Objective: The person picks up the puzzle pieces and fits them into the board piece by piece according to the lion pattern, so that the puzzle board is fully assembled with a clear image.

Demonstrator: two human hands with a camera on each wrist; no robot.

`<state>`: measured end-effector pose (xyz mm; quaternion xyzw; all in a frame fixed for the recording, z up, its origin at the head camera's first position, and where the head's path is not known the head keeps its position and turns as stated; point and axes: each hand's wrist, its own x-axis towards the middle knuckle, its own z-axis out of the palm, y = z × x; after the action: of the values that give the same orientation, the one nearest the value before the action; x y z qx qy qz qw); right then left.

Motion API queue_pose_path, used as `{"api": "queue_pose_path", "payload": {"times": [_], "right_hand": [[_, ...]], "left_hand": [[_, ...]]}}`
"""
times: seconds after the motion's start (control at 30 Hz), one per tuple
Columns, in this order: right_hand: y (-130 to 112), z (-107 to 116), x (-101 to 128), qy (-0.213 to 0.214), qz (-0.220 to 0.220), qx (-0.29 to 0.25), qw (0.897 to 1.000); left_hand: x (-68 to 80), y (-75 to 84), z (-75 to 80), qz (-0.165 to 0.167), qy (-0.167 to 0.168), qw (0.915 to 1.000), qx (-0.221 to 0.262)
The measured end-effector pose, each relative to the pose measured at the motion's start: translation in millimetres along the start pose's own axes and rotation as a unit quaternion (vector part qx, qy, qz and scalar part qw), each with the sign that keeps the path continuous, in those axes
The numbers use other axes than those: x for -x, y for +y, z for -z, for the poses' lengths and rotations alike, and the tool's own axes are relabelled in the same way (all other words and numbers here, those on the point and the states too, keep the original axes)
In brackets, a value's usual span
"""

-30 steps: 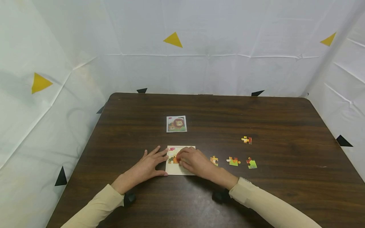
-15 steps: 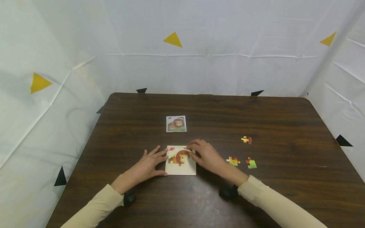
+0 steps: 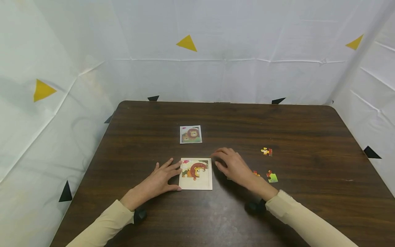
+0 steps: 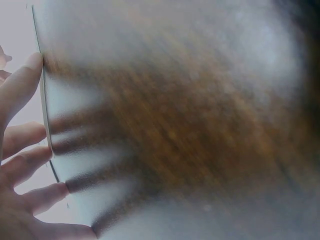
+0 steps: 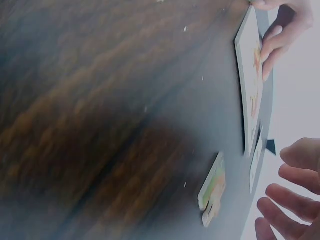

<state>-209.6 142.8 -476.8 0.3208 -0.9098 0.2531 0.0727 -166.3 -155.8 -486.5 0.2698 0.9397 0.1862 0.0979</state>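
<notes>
A cream puzzle board (image 3: 197,184) lies on the table, its upper part fitted with pieces showing part of a lion (image 3: 194,168); the lower strip shows bare wood. My left hand (image 3: 158,180) is spread flat at the board's left edge, thumb and fingertips touching it. Just beyond the board's right edge hovers my right hand (image 3: 234,167), fingers loosely bent and nothing between them. Below it, a green and orange puzzle piece (image 5: 214,186) rests on the table, mostly hidden in the head view. In the right wrist view the fingers (image 5: 287,197) hang apart above the tabletop.
Behind the board lies a lion picture card (image 3: 191,134). To the right are a yellow and red piece (image 3: 266,151), a green and red piece (image 3: 272,177), and another piece (image 3: 256,173) partly covered by my right forearm. White sheeting (image 3: 231,79) surrounds the dark wooden table (image 3: 308,137).
My right hand has let go of a piece on the board's upper right and drawn back to the right, uncovering the lion pieces. The left hand has stayed put.
</notes>
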Motion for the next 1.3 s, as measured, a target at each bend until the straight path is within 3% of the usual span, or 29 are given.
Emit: {"api": "queue_pose_path", "payload": {"times": [0.3, 0.63, 0.87, 1.1, 1.3], "right_hand": [[16.3, 12.8, 6.0, 0.006, -0.033, 0.038, 0.999], [58.3, 39.7, 28.2, 0.010, -0.120, 0.085, 0.989], [80.6, 65.3, 46.9, 0.010, -0.181, 0.087, 0.980], [97.1, 70.5, 60.7, 0.013, -0.195, 0.082, 0.977], [107.9, 71.4, 66.3, 0.004, -0.181, 0.071, 0.981]], "left_hand": [[-0.1, -0.8, -1.0, -0.001, 0.000, 1.0000, 0.002], [0.8, -0.7, -0.6, -0.010, 0.008, 0.9999, 0.003], [0.9, 0.2, 1.5, -0.011, 0.006, 0.9999, 0.002], [1.1, 0.2, 2.2, -0.010, 0.006, 0.9999, 0.005], [0.9, 0.2, 1.3, -0.007, 0.003, 1.0000, 0.004]]}}
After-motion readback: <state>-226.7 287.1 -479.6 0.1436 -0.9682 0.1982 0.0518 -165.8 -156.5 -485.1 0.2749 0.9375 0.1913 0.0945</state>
